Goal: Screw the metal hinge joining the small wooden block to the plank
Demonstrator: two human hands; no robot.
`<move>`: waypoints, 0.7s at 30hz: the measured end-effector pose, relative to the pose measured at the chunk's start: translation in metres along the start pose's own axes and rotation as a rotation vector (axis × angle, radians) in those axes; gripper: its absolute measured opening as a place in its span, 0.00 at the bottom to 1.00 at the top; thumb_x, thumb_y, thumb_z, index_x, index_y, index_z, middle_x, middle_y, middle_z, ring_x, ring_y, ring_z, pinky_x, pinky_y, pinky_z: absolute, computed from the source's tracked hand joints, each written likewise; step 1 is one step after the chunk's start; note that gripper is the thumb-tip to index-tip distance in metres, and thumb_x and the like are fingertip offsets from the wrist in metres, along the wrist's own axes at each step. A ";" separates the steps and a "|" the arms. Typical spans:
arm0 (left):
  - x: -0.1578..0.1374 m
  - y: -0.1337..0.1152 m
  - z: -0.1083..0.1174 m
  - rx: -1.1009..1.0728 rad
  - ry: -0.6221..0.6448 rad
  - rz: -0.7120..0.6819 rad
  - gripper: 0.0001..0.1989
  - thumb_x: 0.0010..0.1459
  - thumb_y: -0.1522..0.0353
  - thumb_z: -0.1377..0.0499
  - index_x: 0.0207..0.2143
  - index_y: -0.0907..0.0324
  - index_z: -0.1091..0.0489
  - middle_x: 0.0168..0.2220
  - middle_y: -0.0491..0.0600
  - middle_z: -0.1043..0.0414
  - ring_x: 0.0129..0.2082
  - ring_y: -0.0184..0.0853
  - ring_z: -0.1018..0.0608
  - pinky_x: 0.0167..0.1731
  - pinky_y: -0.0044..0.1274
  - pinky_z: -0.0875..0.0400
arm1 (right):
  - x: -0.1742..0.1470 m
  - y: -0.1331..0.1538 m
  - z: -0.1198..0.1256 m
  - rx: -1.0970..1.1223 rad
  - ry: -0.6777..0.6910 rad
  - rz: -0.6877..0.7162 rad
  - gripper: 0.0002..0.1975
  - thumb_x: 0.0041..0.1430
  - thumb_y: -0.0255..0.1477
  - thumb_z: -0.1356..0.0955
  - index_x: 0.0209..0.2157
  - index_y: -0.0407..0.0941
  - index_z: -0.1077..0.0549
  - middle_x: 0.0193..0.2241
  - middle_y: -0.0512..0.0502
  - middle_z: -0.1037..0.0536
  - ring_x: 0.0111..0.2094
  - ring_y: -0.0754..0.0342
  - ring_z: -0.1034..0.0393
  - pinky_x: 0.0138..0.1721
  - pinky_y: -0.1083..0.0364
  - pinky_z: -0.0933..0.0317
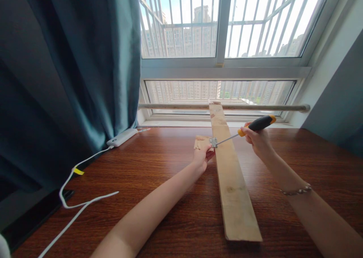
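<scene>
A long wooden board (234, 182) lies lengthwise on the brown table, its far end reaching the rail by the window. Against its left edge is a small wood block (200, 141), with a metal hinge (213, 142) bridging the two. My left hand (202, 158) is closed on the small block, thumb beside the hinge. In my right hand (256, 139) is a screwdriver (256, 125) with a black and yellow handle, held slanted. Its shaft points down to the left and the tip meets the hinge; any screw there is too small to make out.
The brown table (159, 182) runs up to the window sill. At the left stands a white power strip (122, 137) whose white cable (85, 204) loops over the table. A blue curtain (119, 61) hangs at the left, and a metal rail (255, 107) crosses before the window.
</scene>
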State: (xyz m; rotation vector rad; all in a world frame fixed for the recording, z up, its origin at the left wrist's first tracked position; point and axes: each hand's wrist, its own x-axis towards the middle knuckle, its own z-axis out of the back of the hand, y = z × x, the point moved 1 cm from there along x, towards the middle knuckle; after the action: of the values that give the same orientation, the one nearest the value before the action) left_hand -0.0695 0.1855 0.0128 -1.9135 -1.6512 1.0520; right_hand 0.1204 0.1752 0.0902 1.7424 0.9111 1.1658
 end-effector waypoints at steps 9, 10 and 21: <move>0.002 0.002 0.003 0.000 0.016 -0.007 0.08 0.45 0.79 0.37 0.27 0.62 0.33 0.22 0.46 0.28 0.20 0.29 0.27 0.30 0.25 0.27 | 0.002 0.000 0.002 -0.020 -0.007 -0.017 0.15 0.36 0.32 0.24 0.24 0.40 0.29 0.12 0.58 0.41 0.13 0.66 0.56 0.13 0.61 0.63; 0.002 0.002 0.003 0.000 0.016 -0.009 0.08 0.45 0.79 0.38 0.27 0.62 0.33 0.22 0.46 0.28 0.20 0.29 0.27 0.30 0.25 0.27 | 0.002 0.002 0.002 -0.022 0.005 -0.035 0.16 0.35 0.33 0.24 0.24 0.40 0.29 0.12 0.58 0.41 0.13 0.67 0.56 0.13 0.61 0.64; 0.001 0.002 0.002 0.008 0.023 -0.013 0.09 0.44 0.78 0.37 0.29 0.62 0.33 0.23 0.46 0.28 0.21 0.29 0.26 0.30 0.24 0.27 | -0.004 0.034 0.008 -0.168 0.353 -0.252 0.18 0.38 0.32 0.24 0.33 0.39 0.26 0.12 0.60 0.47 0.14 0.68 0.61 0.14 0.62 0.70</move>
State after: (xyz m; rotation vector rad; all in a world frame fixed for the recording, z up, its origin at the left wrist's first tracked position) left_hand -0.0697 0.1862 0.0099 -1.8997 -1.6426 1.0269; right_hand 0.1310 0.1559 0.1179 1.2674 1.1674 1.3589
